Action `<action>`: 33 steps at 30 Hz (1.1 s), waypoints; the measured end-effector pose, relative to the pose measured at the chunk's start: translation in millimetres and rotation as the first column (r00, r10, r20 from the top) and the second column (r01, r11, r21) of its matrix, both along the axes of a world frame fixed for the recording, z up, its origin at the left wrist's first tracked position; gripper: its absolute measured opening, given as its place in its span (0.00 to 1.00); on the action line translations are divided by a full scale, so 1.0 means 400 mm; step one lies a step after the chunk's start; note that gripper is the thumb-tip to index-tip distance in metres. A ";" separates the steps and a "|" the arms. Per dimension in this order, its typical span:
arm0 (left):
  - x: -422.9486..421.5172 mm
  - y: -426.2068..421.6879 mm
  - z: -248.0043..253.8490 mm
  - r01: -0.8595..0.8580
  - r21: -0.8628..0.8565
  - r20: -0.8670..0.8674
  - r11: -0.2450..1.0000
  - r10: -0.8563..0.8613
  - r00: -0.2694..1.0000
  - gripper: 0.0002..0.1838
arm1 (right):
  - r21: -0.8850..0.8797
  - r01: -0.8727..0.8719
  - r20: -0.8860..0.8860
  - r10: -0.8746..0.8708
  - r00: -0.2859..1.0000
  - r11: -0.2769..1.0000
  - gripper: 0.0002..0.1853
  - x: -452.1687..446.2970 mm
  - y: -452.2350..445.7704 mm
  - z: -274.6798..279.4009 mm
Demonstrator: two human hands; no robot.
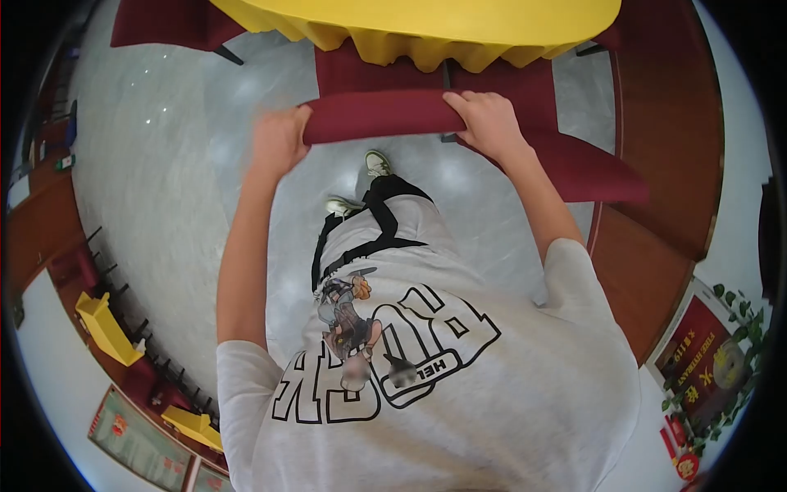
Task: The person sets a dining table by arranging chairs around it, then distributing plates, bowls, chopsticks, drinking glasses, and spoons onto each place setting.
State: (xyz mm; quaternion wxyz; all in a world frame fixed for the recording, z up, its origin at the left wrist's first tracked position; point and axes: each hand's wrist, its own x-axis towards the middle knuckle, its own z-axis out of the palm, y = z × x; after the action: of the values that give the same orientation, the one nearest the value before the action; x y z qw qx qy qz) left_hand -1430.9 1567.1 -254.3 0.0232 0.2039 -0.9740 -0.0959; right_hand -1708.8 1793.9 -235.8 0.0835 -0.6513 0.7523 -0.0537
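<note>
Both of my hands grip the top of a dark red chair back, one at each end. My left hand is closed round its left end and looks slightly blurred. At the right end, my right hand has its thumb on top, with the other fingers curled behind and partly hidden. Just beyond the chair back, the red seat reaches under the hanging edge of a yellow tablecloth.
Another red chair stands at the right, beside brown wall panelling. A further red chair is at the upper left. My shoes are on the grey floor. Yellow-covered tables stand far left.
</note>
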 end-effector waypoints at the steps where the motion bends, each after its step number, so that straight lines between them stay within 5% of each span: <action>1: 0.005 0.023 0.006 0.019 0.042 -0.004 0.999 -0.019 1.000 0.14 | 0.005 0.017 -0.002 -0.017 1.000 1.000 0.27 0.006 0.019 0.003; 4: 0.045 0.106 0.022 0.025 0.112 0.078 0.993 -0.034 0.996 0.18 | 0.011 0.041 0.045 -0.041 0.998 0.999 0.27 0.052 0.100 0.021; 13: 0.140 0.221 0.057 0.031 0.230 -0.125 0.973 -0.002 0.992 0.21 | 0.002 0.110 0.160 -0.109 0.981 0.994 0.31 0.175 0.214 0.041; 17: 0.149 0.198 0.062 0.145 0.334 -0.086 0.931 -0.123 0.989 0.36 | 0.217 0.250 0.038 -0.264 0.964 0.944 0.36 0.200 0.156 0.068; 18: 0.150 0.183 0.079 0.202 0.354 -0.092 0.913 -0.181 0.979 0.41 | 0.396 0.261 0.025 -0.294 0.955 0.880 0.38 0.210 0.126 0.094; 20: 0.160 0.157 0.076 0.276 0.479 -0.097 0.833 -0.262 0.960 0.43 | 0.504 0.108 0.275 -0.278 0.920 0.857 0.38 0.227 0.041 0.101; 21: 0.169 0.147 0.064 0.339 0.444 -0.191 0.830 -0.282 0.940 0.37 | 0.491 0.109 0.261 -0.266 0.928 0.864 0.38 0.249 -0.008 0.089; 23: 0.192 0.097 0.114 0.365 0.494 -0.228 0.789 -0.288 0.930 0.32 | 0.392 0.047 0.823 -0.373 0.428 0.919 0.31 0.338 -0.117 0.035; 24: 0.213 0.068 0.162 0.388 0.552 -0.250 0.738 -0.297 0.922 0.27 | 0.389 0.037 0.819 -0.363 0.445 0.921 0.31 0.389 -0.164 0.023; 26: 0.291 -0.009 0.298 0.406 0.494 -0.524 0.769 -0.110 0.844 0.17 | 0.324 0.077 0.758 -0.308 0.575 0.943 0.24 0.492 -0.268 -0.001; 28: 0.410 -0.114 0.435 0.418 0.481 -0.698 0.771 0.048 0.715 0.12 | 0.209 -0.118 0.499 -0.002 0.867 0.971 0.21 0.584 -0.344 -0.096; 29: 0.480 -0.160 0.511 0.437 0.504 -0.762 0.745 0.145 0.631 0.09 | 0.176 -0.039 0.636 -0.084 0.767 0.984 0.19 0.651 -0.380 -0.082; 31: 0.591 -0.221 0.605 0.440 0.242 -0.943 0.865 0.103 0.317 0.03 | 0.202 -0.157 0.605 0.003 0.797 0.967 0.19 0.763 -0.475 -0.017; 33: 0.676 -0.281 0.715 0.513 0.178 -0.981 0.840 0.113 0.156 0.03 | 0.241 -0.224 0.566 0.051 0.823 0.944 0.18 0.903 -0.626 0.135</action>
State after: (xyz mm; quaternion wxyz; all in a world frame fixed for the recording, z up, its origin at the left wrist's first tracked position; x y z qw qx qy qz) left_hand -1160.6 1454.7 31.7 0.5710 -0.0441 -0.6905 -0.4418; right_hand -1347.6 1543.6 -181.7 0.3972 -0.6410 0.6458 -0.1196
